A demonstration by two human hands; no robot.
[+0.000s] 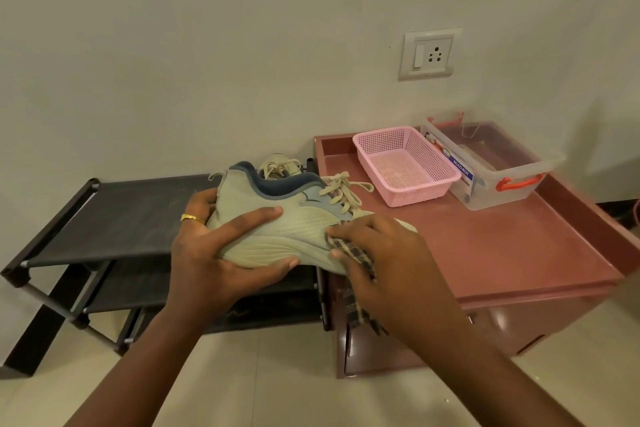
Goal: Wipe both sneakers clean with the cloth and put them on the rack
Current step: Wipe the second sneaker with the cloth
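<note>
Sneaker (277,218) at frame centre, its heel gripped by left hand (221,253) for steadiness; right hand (384,253) clutches checked cloth (348,248) against the forefoot. Second sneaker (280,163), partly hidden behind, apparently sits on rack (138,218).

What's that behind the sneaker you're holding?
A second sneaker: only its pale laces and tongue peek above the held sneaker. It seems to sit at the back of the rack; the rest of it is covered.

The second sneaker (280,163) is mostly hidden behind the held sneaker (304,218); the cloth (348,248) lies largely under the right hand (384,260), which covers the toe
</note>
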